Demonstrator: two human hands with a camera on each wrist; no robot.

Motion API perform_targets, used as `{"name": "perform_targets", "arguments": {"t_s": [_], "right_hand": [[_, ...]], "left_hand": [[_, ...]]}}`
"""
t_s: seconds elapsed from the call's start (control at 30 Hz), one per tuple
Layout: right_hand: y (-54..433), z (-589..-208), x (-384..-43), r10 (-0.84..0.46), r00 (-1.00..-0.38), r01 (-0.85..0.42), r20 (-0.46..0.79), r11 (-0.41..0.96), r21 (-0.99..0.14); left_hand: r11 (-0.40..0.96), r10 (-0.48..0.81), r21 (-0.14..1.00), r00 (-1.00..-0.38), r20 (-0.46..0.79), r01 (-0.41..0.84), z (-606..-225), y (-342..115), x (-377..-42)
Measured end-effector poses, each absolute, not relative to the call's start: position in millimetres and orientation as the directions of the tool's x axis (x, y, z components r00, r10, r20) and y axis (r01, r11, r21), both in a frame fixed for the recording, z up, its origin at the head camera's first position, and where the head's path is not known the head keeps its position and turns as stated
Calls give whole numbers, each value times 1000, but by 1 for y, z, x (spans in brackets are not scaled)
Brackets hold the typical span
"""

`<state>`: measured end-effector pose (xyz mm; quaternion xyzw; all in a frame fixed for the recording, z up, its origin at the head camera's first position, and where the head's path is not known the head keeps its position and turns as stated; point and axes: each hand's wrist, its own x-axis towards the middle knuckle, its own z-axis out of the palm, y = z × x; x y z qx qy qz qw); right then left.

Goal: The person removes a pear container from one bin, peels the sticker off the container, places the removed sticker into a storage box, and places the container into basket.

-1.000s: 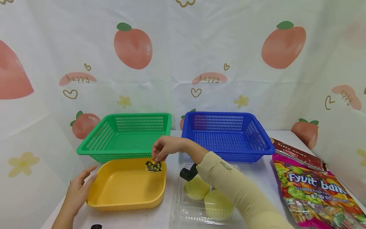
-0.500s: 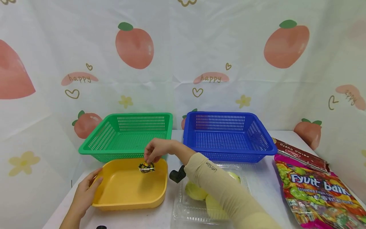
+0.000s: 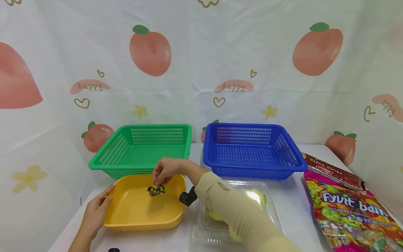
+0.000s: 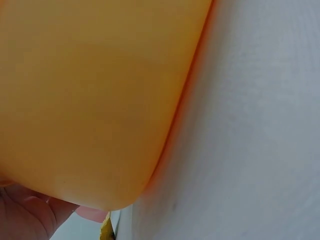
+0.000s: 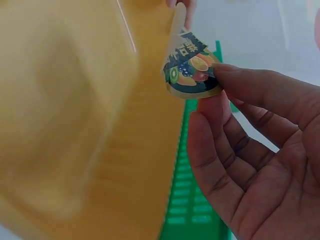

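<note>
A yellow basin (image 3: 145,210) sits on the white table at the left front. At its left rim rests my left hand (image 3: 94,211), fingers extended along the edge and thumb lying over it; in the left wrist view the basin wall hides most of the hand. My right hand (image 3: 167,170) pinches a small dark label (image 3: 156,190) by its edge between thumb and finger, over the back part of the basin. Close up in the right wrist view, the label (image 5: 192,70) carries printed fruit and lettering and bends at its far side.
Behind stand a green basket (image 3: 151,154) and a blue basket (image 3: 242,154). Under the right forearm lies a clear plastic box (image 3: 207,236) with yellow-green round items. On the right are a candy bag (image 3: 355,210) and a dark red packet (image 3: 333,173).
My right hand has carried the label left and a little lower over the basin. The left hand has slid right onto the basin's rim. The view has shifted slightly.
</note>
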<state>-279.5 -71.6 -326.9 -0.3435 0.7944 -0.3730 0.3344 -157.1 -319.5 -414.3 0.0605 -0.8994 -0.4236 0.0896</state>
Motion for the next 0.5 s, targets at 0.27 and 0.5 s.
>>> {"name": "perform_targets", "arguments": {"t_s": [0.27,0.5], "right_hand": [[-88,-336,-276,-801,-515,-292,-305,498,-817],[-97,-343,-274,-795,-505,-282,-336,520,-806]], "left_hand": [[619,-188,785,-976,109,-32,-414,-318,-158],[596,-196,797,-980,33,-92,-411,-318,-158]]}}
